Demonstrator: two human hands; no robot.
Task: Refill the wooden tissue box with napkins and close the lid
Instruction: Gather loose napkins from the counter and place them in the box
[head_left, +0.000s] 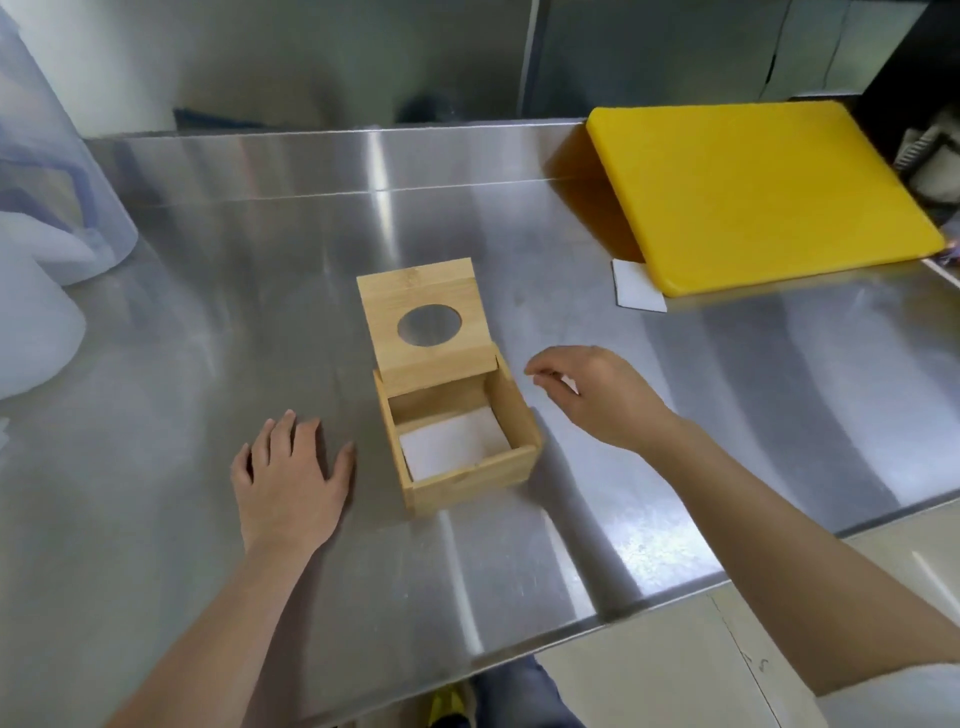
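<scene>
A wooden tissue box (470, 473) stands in the middle of the steel table (208, 291). Its hinged lid (423, 299), with an oval hole, is raised and leans back. White napkins (449, 441) lie flat in the bottom of the box. My left hand (288, 480) rests flat on the table just left of the box, fingers spread, holding nothing. My right hand (597, 392) hovers to the right of the box near its back corner, fingers loosely curled and apart, holding nothing.
A yellow cutting board (753, 192) lies at the back right, with a white square of paper (636, 293) sticking out from under its near corner. Translucent plastic containers (47, 208) stand at the left edge. The table's front edge runs diagonally at lower right.
</scene>
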